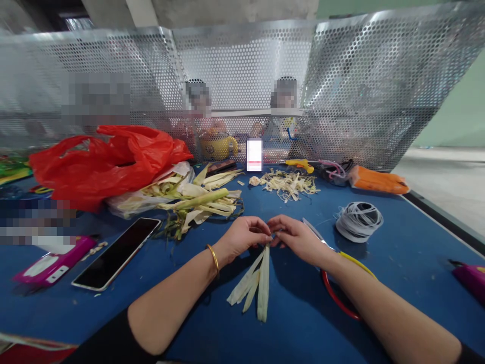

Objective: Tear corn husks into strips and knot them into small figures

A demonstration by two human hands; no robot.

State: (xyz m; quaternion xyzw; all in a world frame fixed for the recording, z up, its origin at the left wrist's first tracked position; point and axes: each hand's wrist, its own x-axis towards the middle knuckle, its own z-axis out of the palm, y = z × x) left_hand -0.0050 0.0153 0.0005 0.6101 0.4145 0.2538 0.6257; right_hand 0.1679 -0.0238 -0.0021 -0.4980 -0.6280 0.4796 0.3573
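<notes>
Your blue table point(303, 328) has a big heap of husks point(204, 199) far left; lots seems left to use, and little looks done. Your left hand point(242, 233) pinches tight. Your right hand point(297, 237) curls beside it, its hold hidden. Pale strips point(262, 290) fan out nearer you, their tops in your left fingertips.

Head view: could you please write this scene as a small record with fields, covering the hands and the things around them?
Left hand: pinching the gathered top of corn husk strips
Right hand: at the same top; exact grip unclear
Scissors: red and yellow handles, partly hidden by right forearm
Cord coil: pale, on the right side
Husk pile: beside the red plastic bag
Smartphone: lying flat, screen dark, on the left
</notes>
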